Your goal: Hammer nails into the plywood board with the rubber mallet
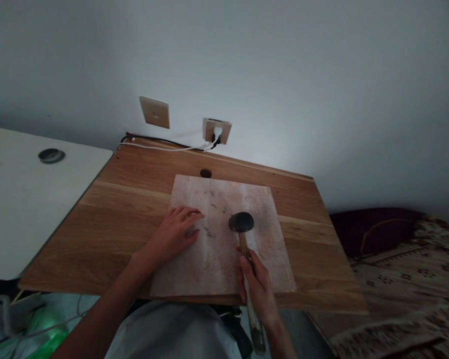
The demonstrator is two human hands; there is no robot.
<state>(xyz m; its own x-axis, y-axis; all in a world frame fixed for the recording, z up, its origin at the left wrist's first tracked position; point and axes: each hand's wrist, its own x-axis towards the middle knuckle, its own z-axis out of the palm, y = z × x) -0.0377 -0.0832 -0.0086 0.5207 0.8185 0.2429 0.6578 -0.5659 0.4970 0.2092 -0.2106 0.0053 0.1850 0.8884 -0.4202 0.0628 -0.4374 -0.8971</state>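
My right hand point(256, 279) is wrapped round the wooden handle of a rubber mallet point(241, 222), whose black head is over the right part of a pale, worn board point(194, 271). My left hand point(179, 227) rests at the board's left side, thumb and fingers apart, with nothing seen between them. Just right of its fingertips lie small metal pieces point(208, 231), like nails or screws, too small to tell. A few more bits point(224, 209) lie farther up. Along the board's far edge runs a row of small holes or marks.
The board lies on a wooden table point(115, 214) with a round cable hole point(205, 173). Cables point(164, 146) run along its back to a wall socket point(217, 132). A white table point(30, 199) adjoins at left. Patterned fabric point(415, 279) covers something at right.
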